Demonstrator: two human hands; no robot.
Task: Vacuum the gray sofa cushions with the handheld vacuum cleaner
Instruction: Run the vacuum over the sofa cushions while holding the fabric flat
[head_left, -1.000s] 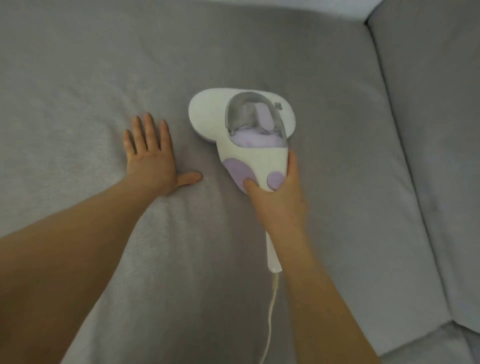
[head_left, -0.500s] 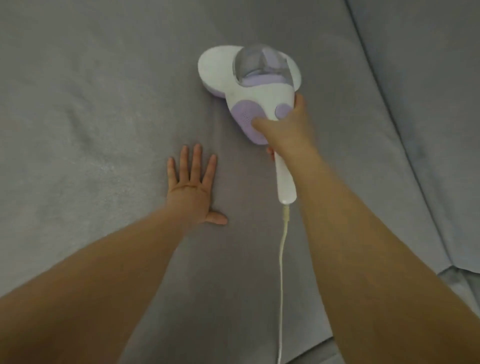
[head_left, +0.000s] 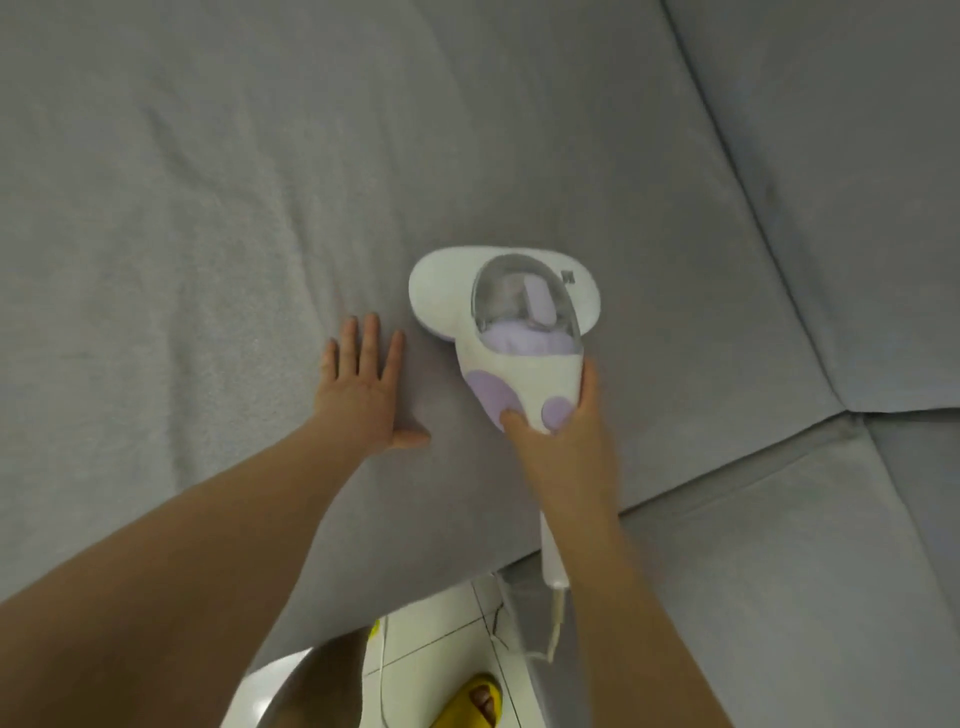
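White-and-lilac vacuum (head_left: 511, 332), gray cushion (head_left: 208, 208), yellow slipper (head_left: 480, 704), white floor tiles (head_left: 441, 639)

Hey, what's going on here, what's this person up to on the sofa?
A person is vacuuming a gray sofa cushion. Their right hand grips the white and lilac handheld vacuum cleaner, whose head sits flat on the cushion near its right side. The left hand lies flat on the fabric just left of the vacuum, fingers spread. The vacuum's cord hangs off the cushion's front edge toward the tiled floor, where a foot in a yellow slipper shows.
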